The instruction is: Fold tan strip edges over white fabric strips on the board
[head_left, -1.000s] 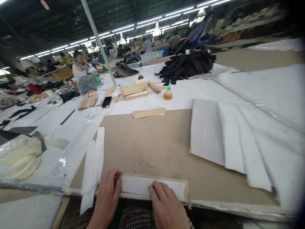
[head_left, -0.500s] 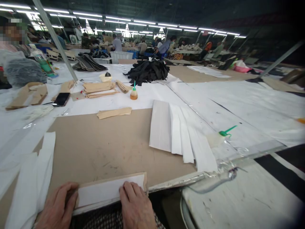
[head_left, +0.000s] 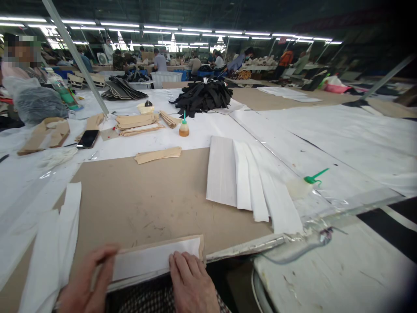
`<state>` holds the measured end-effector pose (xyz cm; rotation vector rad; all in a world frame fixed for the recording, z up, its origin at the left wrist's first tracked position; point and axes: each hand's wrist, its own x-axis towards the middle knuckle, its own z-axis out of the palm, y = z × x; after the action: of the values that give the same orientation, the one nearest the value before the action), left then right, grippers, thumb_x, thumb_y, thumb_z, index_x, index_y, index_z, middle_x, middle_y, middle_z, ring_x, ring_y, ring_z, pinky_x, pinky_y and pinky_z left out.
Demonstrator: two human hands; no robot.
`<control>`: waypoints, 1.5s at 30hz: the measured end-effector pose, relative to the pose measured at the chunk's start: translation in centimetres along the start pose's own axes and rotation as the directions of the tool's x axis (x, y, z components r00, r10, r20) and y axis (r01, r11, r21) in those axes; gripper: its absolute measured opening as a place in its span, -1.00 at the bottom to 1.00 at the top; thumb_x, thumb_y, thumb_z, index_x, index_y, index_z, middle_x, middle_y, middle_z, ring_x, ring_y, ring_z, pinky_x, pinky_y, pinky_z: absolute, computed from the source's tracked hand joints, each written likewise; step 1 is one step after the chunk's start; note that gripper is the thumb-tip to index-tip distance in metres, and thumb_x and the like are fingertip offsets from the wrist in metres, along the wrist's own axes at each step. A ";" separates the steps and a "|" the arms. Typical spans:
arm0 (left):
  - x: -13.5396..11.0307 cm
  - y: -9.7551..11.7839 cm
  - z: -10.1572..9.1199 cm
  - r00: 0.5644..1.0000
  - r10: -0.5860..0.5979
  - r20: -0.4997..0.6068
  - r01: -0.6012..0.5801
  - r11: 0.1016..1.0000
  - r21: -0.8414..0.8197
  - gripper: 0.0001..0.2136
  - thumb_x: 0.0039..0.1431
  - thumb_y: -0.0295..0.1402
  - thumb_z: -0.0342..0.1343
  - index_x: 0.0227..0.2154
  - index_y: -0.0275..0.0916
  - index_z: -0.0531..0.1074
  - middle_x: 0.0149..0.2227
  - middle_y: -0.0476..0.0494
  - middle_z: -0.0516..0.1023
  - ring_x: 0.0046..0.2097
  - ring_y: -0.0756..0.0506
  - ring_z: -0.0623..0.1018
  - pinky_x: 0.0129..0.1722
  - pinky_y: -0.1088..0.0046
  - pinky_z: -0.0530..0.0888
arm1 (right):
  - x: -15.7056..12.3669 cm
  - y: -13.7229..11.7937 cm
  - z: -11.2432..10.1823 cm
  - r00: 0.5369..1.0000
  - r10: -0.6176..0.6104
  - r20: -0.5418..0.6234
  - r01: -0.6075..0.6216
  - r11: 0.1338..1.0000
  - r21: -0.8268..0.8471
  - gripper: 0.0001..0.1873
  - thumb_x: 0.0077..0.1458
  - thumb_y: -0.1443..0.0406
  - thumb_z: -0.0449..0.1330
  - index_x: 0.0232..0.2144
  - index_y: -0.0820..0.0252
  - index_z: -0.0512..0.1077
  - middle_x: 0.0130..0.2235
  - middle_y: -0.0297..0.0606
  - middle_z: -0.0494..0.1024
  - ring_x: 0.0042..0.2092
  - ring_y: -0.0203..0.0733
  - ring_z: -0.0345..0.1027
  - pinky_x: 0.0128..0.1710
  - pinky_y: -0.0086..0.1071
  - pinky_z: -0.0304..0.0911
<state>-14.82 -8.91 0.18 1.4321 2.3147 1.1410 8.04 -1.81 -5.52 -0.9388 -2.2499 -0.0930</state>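
A long white strip lies on a slightly larger tan backing piece at the near edge of the table. My right hand presses on the strip's right part with bent fingers held close together. At its left end is my left hand, blurred, the thumb and fingers curved with a gap between them. Nothing shows in that gap. I cannot tell whether it touches the strip. White strips lie to the left of that hand. More white strips are fanned out beyond my right hand, beside a pale grey panel.
A brown board covers the near table. Farther back are a glue bottle with a green nozzle, tan pieces, a phone and a black heap. Another green-nozzled bottle lies at right. A metal pole rises at left.
The whole view has shifted slightly. My left hand is blurred now and its thumb and fingers have moved at the strip's left end. My right hand keeps its place on the strip.
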 end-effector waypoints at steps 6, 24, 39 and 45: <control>0.3 8.7 7.1 0.778 0.487 0.397 -0.420 0.873 -0.247 -0.75 0.41 -0.47 -0.12 0.02 -0.12 0.36 -0.05 -0.15 0.52 -0.03 -0.08 0.53 -0.02 0.43 0.54 | 2.4 3.7 -6.0 0.991 -0.095 0.089 0.068 0.960 0.270 -0.68 0.27 0.46 -0.02 -0.07 0.21 0.47 -0.14 -0.18 0.59 -0.11 -0.16 0.43 0.05 -0.25 0.33; -0.4 9.6 10.5 0.656 0.623 0.427 -0.632 0.762 -0.141 -0.71 0.28 -0.62 -0.08 -0.04 -0.27 0.41 -0.08 -0.24 0.47 -0.07 -0.20 0.44 -0.08 0.19 0.52 | 1.3 9.4 -7.4 0.957 0.068 0.281 -0.099 0.990 0.098 -0.49 0.10 0.58 0.00 0.03 0.19 0.46 0.00 -0.17 0.55 0.00 -0.01 0.36 0.04 -0.10 0.34; -0.4 9.3 10.4 0.647 0.649 0.400 -0.643 0.747 -0.171 -0.75 0.28 -0.60 -0.09 -0.14 -0.22 0.42 -0.19 -0.21 0.51 -0.16 -0.18 0.48 -0.16 0.26 0.54 | 1.3 9.3 -7.3 0.964 0.091 0.249 -0.110 0.992 0.064 -0.47 0.06 0.58 0.01 0.01 0.17 0.48 -0.01 -0.19 0.57 -0.02 -0.05 0.39 0.02 -0.16 0.36; -0.9 8.6 11.1 0.647 0.665 0.373 -0.713 0.701 -0.016 -0.65 0.24 -0.61 -0.07 0.03 -0.31 0.39 -0.09 -0.30 0.49 -0.12 -0.19 0.50 -0.15 0.28 0.57 | 1.6 9.6 -7.9 0.964 0.095 0.247 -0.131 0.983 0.130 -0.50 0.10 0.57 0.00 -0.01 0.16 0.49 -0.02 -0.19 0.59 -0.02 -0.06 0.42 0.01 -0.15 0.40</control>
<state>-2.77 -1.96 -1.67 2.4693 1.6212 0.7526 17.95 3.76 -0.29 -1.0438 -2.3780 0.2459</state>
